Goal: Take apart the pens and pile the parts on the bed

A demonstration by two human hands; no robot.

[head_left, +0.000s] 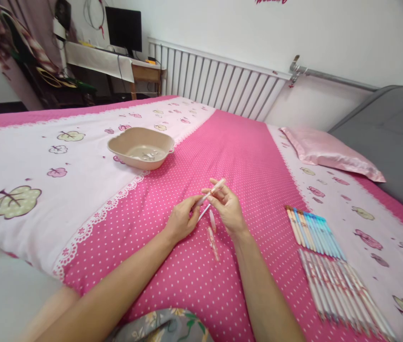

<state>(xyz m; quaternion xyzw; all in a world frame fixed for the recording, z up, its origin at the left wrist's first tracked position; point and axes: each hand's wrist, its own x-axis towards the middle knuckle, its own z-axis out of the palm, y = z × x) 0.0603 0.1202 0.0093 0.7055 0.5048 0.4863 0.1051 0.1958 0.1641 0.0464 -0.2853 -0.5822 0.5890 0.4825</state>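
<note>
Pink and slender, a plastic pen barrel [211, 191] is pinched in the grip of the right hand [228, 209], held tilted just above the bed, while the left hand [182, 221] closes its fingertips on the thin white refill [203, 212] at the barrel's lower end; whether the refill is part-way inside the barrel I cannot tell. Just below the two grips, two more pale pink pen pieces [212, 233] lie loose on the pink polka-dot bedspread [223, 152]. Well to the right of the hands, a row of orange and blue pens [311, 230] and a longer row of white pens [340, 285] lie side by side, which I judge to be finished ones, so much of the work looks done. Beyond the grips to the left, a beige plastic bowl [140, 147] holds only a few small white bits, suggesting little remains.
</note>
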